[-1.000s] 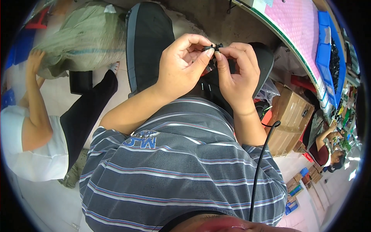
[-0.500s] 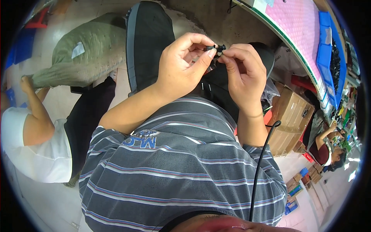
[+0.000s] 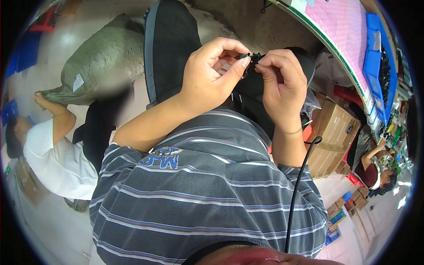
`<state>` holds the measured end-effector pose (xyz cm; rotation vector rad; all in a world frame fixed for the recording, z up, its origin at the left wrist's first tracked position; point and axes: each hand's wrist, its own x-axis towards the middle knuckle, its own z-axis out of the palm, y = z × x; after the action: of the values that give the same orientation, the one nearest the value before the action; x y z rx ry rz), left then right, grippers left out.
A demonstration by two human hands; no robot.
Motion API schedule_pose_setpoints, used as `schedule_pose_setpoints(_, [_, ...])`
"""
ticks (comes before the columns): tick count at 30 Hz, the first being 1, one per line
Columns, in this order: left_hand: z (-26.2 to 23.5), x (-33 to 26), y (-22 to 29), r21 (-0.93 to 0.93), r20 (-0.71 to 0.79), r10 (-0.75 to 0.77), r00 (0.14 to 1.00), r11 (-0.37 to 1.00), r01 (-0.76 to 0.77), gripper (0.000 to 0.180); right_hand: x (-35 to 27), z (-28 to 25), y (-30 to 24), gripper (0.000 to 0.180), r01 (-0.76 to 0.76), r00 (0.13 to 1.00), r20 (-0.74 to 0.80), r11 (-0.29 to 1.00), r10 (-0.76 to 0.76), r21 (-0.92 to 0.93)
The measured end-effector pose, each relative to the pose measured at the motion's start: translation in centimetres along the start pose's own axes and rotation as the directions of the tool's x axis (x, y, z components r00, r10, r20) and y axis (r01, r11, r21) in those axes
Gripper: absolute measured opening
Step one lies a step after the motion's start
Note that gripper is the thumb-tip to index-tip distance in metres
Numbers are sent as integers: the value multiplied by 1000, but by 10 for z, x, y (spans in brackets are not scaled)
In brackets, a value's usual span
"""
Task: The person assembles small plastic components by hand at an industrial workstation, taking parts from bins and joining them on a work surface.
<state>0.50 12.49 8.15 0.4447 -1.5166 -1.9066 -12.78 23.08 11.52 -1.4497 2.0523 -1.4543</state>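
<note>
A small black plastic part (image 3: 253, 57) is up in front of the person, above the lap, between the two bare hands. The left hand (image 3: 204, 78) has its grip closed on the left end of the part, with the thumb and first finger pinching it. The right hand (image 3: 286, 84) is at the other end, with its thumb and fingertips close together. I cannot tell if the right grip is holding the part or just next to it.

The person wears a grey shirt with white, red and blue stripes (image 3: 207, 176) and dark long trousers (image 3: 171, 53). A thin black cord (image 3: 292, 201) hangs down over the shirt.

Up on the right is a surface with a pink top (image 3: 331, 28). A blue plastic bin (image 3: 372, 66) sits at its far right side, with lots of little dark pieces (image 3: 385, 73) in it. A brown cardboard box (image 3: 331, 137) is near the right arm.

On the left, another person in a white shirt (image 3: 57, 159) holds the thin end of a big green sack (image 3: 106, 55).
</note>
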Motion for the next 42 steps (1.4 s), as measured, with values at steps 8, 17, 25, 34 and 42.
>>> schedule_pose_setpoints(8, [1, -1, 1, 53, 47, -3, 999, 999, 0, 17, 0, -2, -1, 14, -8, 1000, 25, 998, 10, -68])
schedule_pose_setpoints(17, [0, 3, 2, 153, 62, 20, 998, 988, -29, 16, 3, -9, -3, 14, -37, 993, 113, 998, 43, -58])
schedule_pose_setpoints(25, [-13, 16, 13, 390, 229, 237, 944, 866, -312, 14, 5, -9, 0, 14, -90, 982, 171, 995, 81, 50])
schedule_pose_setpoints(34, [-13, 20, 16, 313, 249, 140, 958, 925, -217, 14, 3, -13, -1, 7, -227, 948, 264, 960, 180, 162])
schedule_pose_setpoints(42, [-17, 12, 15, 284, 195, 62, 979, 952, -117, 13, 5, -9, 0, 8, -281, 918, 350, 930, 188, 238])
